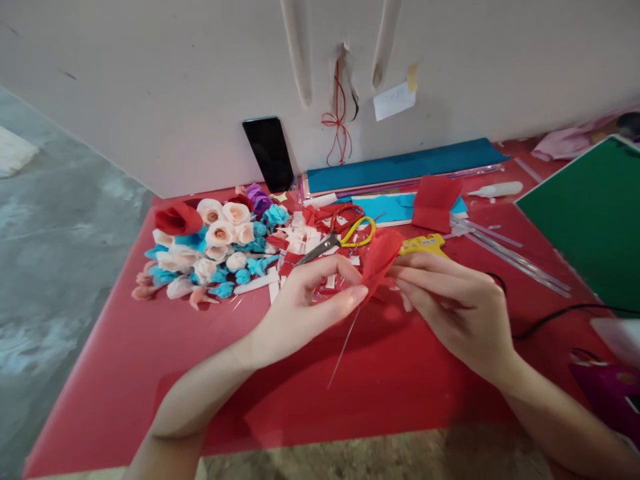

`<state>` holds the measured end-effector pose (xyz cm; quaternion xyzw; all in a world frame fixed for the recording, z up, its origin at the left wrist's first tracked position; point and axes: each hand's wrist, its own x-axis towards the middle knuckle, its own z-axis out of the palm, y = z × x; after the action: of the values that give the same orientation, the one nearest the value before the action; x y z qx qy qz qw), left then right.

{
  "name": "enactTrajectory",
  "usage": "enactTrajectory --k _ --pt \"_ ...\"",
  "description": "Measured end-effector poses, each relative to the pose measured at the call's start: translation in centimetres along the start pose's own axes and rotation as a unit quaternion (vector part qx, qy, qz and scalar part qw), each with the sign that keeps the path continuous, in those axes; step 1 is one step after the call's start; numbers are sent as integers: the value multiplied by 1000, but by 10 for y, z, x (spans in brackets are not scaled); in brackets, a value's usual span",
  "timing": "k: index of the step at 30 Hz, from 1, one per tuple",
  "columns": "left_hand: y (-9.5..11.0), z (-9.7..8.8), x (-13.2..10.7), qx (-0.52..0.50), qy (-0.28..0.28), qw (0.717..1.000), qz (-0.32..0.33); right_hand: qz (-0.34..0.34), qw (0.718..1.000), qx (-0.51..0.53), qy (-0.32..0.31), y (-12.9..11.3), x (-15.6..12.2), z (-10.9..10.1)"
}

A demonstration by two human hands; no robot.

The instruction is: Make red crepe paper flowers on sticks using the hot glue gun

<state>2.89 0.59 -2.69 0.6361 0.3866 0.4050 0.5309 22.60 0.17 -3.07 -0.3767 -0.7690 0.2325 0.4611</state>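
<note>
A red crepe paper flower [380,257] on a thin wire stem [344,350] is held up over the table's middle. My left hand [315,293] pinches it at the base, thumb against forefinger, with the stem slanting down below. On the other side, my right hand [450,300] has its fingers pressed together at the flower's right edge, closed on the red paper. Just behind the flower lie scissors [340,238] with one red and one yellow handle loop. A yellow glue gun [425,245] shows past my right fingers, partly hidden.
Several white, blue, red and purple paper flowers [220,233] are heaped at the left. A phone [270,153] leans on the wall. Paper scraps, blue paper [400,167], red paper [437,202], glue sticks [520,257], a green board [585,220] and a black cable [560,313] lie around.
</note>
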Motion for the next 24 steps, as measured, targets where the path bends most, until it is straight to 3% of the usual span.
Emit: enactTrajectory --k 7,13,18,24 --pt "1 1 0 16 12 1000 0 0 999 13 33 -5 0 -4" --pt "1 7 -1 -9 -25 1000 7 -5 998 35 48 -8 -3 -3" --pt "-1 9 2 -20 -13 999 39 97 985 129 -60 -9 -1 4" --pt "-1 11 2 12 -16 998 53 250 913 262 -187 -9 -8 10"
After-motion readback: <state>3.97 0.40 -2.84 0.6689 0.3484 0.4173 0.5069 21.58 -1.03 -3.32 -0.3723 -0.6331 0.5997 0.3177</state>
